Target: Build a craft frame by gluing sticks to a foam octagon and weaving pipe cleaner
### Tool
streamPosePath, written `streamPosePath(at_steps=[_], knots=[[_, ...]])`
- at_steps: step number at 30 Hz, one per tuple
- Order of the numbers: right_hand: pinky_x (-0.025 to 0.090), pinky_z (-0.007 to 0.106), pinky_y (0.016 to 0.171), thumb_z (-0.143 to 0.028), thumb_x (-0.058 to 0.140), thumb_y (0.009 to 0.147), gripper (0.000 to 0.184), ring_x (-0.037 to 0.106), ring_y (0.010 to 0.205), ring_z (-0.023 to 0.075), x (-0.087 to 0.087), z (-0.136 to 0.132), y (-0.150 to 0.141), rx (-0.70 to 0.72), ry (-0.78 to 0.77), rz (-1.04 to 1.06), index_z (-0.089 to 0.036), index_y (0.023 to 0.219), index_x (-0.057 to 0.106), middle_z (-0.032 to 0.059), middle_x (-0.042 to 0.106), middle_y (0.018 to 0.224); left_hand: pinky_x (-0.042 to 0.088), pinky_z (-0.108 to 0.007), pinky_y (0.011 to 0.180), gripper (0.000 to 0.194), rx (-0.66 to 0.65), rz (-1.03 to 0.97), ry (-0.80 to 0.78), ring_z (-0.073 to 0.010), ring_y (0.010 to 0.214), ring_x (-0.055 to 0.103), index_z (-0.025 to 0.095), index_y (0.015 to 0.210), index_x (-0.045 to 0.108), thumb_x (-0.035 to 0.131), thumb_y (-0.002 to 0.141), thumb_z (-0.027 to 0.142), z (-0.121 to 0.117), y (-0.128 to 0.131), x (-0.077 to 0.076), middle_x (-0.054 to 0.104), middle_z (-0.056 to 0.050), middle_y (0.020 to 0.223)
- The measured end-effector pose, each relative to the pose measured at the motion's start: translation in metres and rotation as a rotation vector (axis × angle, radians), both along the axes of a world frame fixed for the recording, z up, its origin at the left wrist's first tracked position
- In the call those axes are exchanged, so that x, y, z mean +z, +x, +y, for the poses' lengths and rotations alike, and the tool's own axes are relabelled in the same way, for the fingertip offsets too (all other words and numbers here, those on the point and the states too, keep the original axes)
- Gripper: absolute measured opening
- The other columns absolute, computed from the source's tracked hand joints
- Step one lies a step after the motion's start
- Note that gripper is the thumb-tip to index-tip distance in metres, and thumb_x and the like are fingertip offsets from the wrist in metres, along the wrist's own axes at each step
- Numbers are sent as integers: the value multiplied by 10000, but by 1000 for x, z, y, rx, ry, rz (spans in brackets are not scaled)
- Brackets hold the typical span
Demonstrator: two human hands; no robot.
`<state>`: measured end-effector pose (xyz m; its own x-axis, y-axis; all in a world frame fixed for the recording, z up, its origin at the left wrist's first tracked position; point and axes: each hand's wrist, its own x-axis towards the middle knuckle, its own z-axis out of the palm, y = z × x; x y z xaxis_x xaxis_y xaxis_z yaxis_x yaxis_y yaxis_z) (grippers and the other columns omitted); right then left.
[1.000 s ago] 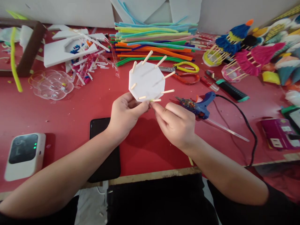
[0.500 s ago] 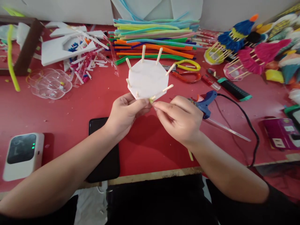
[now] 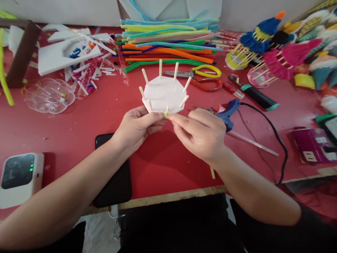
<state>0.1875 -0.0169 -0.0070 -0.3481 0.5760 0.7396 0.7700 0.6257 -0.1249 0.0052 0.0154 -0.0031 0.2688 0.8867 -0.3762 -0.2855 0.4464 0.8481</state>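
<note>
My left hand is closed on the near left edge of a white many-sided board, holding it above the table. Several pale wooden sticks stand up around its rim. At the front stick, a small bit of yellow-green pipe cleaner shows between both hands' fingertips. My right hand pinches it with thumb and forefinger, the other fingers curled in. A yellow strip pokes out below my right wrist; whether it joins that bit is hidden.
Coloured pipe cleaners lie in a pile at the back. Scissors, a cutter and a blue glue gun with a cord are to the right. A black phone lies under my left forearm. Foam scraps sit back left.
The board has tipped flatter and sunk slightly, its sticks now more upright. Both hands have shifted a little left with it, still gripping. The whole view has moved slightly.
</note>
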Motion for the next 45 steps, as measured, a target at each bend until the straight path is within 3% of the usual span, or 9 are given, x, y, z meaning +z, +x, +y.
streamPosePath(at_steps=[10, 17, 24, 33, 40, 45], knots=[[518, 267, 612, -137, 659, 896, 82, 602, 608, 123, 9, 1, 3, 19, -109, 213, -219, 888, 662, -14, 664, 691, 572, -144, 605, 178, 32, -56, 30, -60, 589, 641, 188, 716, 745, 893, 618, 210, 6, -3, -2, 695, 27, 678], [528, 280, 583, -247, 646, 928, 72, 652, 660, 144, 10, 5, 11, -70, -270, 289, -227, 873, 688, 18, 716, 772, 625, -271, 721, 239, 74, 44, 124, -145, 724, 727, 202, 764, 726, 908, 624, 268, 5, -4, -3, 732, 2, 761], [522, 257, 574, -281, 671, 916, 85, 697, 766, 151, 4, 6, 14, -62, -371, 412, -204, 902, 705, 42, 752, 902, 609, -244, 711, 181, 53, 46, 185, -131, 722, 717, 203, 782, 754, 884, 670, 261, 2, -3, -5, 758, -7, 793], [552, 269, 609, -224, 725, 859, 30, 689, 710, 139, 1, 9, 16, -61, -448, 521, -199, 875, 730, 16, 744, 847, 608, -257, 701, 210, 26, 94, 221, -159, 751, 729, 208, 820, 767, 883, 680, 315, 1, -4, -5, 777, -29, 813], [597, 291, 696, -215, 746, 844, 36, 716, 757, 150, 5, 9, 15, -68, -562, 618, -197, 865, 721, 18, 757, 861, 582, -212, 662, 178, 12, 81, 234, -105, 661, 674, 192, 815, 766, 862, 692, 276, 1, -2, -3, 762, -9, 793], [561, 270, 655, -220, 784, 784, 71, 683, 724, 138, 14, 9, 11, -108, -685, 767, -206, 808, 719, 1, 740, 802, 582, -205, 650, 187, 18, 100, 251, -93, 647, 661, 187, 836, 763, 849, 698, 280, 1, -2, -3, 762, -1, 807]])
